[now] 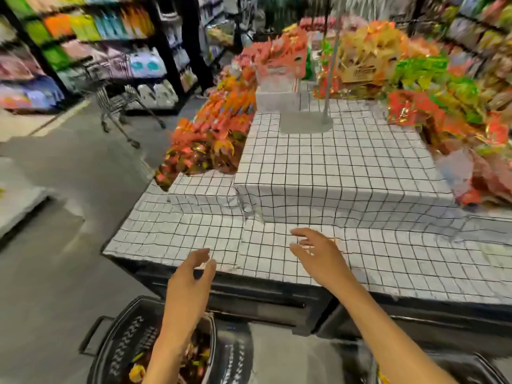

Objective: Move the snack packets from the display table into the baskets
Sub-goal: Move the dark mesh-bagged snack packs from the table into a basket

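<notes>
In the head view, a white cloth printed with a thin black grid is covering the stepped surface [171, 234], wrinkling where the lower tier is meeting the boxy raised tier in the middle of the frame. Glossy, crinkled snack packets [210, 134] in red and orange are lying heaped along the left side of the surface. More packets [432, 106] in red, green and gold are piling up at the upper right. The whole picture is blurring from motion.

The left hand [191, 275] is hovering at the front edge of the surface, fingers loosely spread and holding nothing. The right hand [315, 253] is reaching over the lower tier, fingers also spread and empty, with the packets well apart from both.

At the lower left, a black plastic basket [122, 347] with zigzag slots is sitting on the floor under the left forearm, with shiny packets lying inside it. A dark rim [487, 367], blurred, is showing at the lower right corner.

A grey metal pole [331, 65] is standing upright on the raised tier. A wire trolley [116, 106] is standing in the aisle at the left, before stocked shelves [83, 37] in the upper left.
</notes>
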